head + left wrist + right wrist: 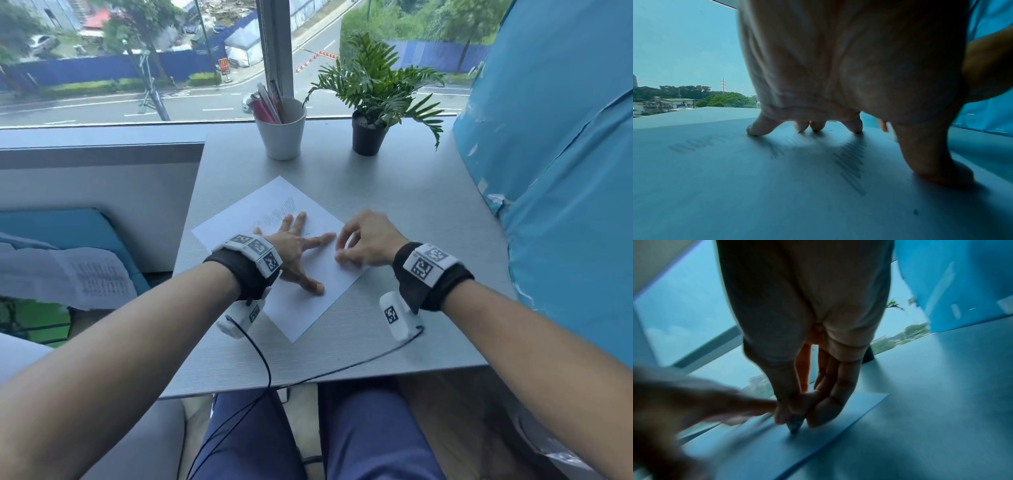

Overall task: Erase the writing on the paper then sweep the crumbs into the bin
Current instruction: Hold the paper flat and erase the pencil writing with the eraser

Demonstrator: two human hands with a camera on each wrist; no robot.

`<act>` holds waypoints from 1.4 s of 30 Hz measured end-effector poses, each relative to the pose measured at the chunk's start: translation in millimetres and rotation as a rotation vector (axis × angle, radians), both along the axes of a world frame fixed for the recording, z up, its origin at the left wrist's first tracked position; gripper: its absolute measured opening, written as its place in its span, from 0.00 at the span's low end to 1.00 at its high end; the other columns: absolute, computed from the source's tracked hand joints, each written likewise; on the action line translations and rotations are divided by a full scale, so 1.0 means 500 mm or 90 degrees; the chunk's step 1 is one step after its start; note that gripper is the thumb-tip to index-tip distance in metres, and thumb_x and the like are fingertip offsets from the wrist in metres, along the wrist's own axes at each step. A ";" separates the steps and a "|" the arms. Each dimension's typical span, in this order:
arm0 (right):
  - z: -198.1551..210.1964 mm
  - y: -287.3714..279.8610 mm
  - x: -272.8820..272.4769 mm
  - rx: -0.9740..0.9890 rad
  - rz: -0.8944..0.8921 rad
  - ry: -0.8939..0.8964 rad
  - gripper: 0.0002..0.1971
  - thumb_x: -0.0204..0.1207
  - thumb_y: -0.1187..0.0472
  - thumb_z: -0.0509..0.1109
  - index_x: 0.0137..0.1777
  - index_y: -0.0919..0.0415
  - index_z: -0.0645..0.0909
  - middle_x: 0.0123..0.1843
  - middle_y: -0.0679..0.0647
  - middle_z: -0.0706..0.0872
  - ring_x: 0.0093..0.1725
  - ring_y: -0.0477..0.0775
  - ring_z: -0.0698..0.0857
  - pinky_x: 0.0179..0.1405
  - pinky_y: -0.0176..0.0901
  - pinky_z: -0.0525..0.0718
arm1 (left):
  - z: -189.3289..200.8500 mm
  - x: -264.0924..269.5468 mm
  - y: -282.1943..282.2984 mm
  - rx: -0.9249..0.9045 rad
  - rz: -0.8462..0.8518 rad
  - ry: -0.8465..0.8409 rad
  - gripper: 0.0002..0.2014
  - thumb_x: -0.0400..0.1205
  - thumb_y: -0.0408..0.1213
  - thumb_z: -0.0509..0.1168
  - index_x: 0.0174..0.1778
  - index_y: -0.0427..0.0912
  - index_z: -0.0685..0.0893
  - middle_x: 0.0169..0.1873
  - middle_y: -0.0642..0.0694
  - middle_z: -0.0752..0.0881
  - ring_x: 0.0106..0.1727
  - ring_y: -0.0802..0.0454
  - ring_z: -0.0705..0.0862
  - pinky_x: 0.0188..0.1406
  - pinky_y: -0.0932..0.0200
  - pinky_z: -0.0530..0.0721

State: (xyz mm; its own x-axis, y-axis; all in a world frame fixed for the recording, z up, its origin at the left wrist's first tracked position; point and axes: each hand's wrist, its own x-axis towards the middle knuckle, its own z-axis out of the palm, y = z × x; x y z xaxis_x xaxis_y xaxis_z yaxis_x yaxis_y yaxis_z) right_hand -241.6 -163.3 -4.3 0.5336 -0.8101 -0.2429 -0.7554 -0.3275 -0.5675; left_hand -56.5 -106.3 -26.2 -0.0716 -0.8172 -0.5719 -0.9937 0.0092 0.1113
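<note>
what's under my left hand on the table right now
The left hand presses spread fingers onto the paper, which lies on the table. Pencil writing shows beneath the palm; anything under the fingertips is covered.

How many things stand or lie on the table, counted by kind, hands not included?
Sheet of paper: 1
Eraser, pinched in the right hand: 1
White cup of pens: 1
Potted plant: 1
Total: 4
No bin is in view.
</note>
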 end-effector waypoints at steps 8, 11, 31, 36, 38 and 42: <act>0.009 -0.028 -0.018 -0.018 -0.055 0.009 0.06 0.66 0.61 0.83 0.40 0.59 0.90 0.41 0.53 0.86 0.32 0.45 0.82 0.43 0.36 0.84 | -0.017 0.035 0.028 -0.057 -0.100 0.066 0.64 0.65 0.77 0.68 0.86 0.59 0.34 0.85 0.55 0.29 0.85 0.50 0.28 0.76 0.20 0.34; 0.001 0.008 -0.020 -0.004 -0.004 0.033 0.06 0.66 0.60 0.83 0.41 0.58 0.90 0.38 0.48 0.84 0.33 0.42 0.81 0.38 0.33 0.81 | -0.030 0.079 0.039 -0.075 -0.100 0.064 0.67 0.59 0.87 0.53 0.87 0.53 0.33 0.85 0.57 0.31 0.86 0.53 0.31 0.81 0.28 0.36; -0.019 0.019 0.026 -0.028 -0.030 -0.020 0.06 0.65 0.59 0.82 0.36 0.61 0.91 0.31 0.52 0.88 0.28 0.45 0.83 0.31 0.33 0.79 | -0.032 -0.002 0.052 -0.104 -0.013 0.119 0.61 0.65 0.75 0.71 0.87 0.63 0.42 0.87 0.50 0.34 0.86 0.50 0.33 0.81 0.29 0.35; -0.021 0.029 0.032 -0.042 0.023 0.000 0.06 0.65 0.59 0.80 0.36 0.62 0.91 0.32 0.52 0.89 0.29 0.44 0.82 0.30 0.34 0.77 | -0.035 -0.003 0.050 -0.100 -0.015 0.107 0.61 0.64 0.78 0.69 0.87 0.63 0.41 0.86 0.51 0.33 0.86 0.51 0.32 0.81 0.30 0.33; -0.015 0.014 0.026 -0.033 -0.006 0.005 0.07 0.65 0.58 0.81 0.38 0.61 0.91 0.33 0.53 0.90 0.32 0.45 0.84 0.30 0.32 0.77 | -0.031 -0.004 0.050 -0.096 -0.018 0.102 0.61 0.64 0.77 0.69 0.87 0.64 0.41 0.86 0.52 0.33 0.86 0.51 0.32 0.81 0.30 0.34; -0.019 0.027 0.026 -0.051 0.014 0.008 0.08 0.66 0.57 0.81 0.39 0.62 0.92 0.35 0.51 0.91 0.33 0.45 0.85 0.29 0.26 0.78 | -0.027 -0.006 0.051 -0.091 -0.015 0.099 0.61 0.64 0.77 0.69 0.87 0.64 0.40 0.86 0.52 0.33 0.86 0.51 0.32 0.81 0.29 0.34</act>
State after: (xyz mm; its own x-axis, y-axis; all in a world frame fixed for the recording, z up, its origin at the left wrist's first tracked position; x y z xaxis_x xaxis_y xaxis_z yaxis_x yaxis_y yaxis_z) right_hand -228.9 -149.6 -14.0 0.5483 -0.8155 -0.1851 -0.7548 -0.3874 -0.5293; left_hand -59.6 -80.7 -39.6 -0.1703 -0.8862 -0.4309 -0.9640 0.0592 0.2592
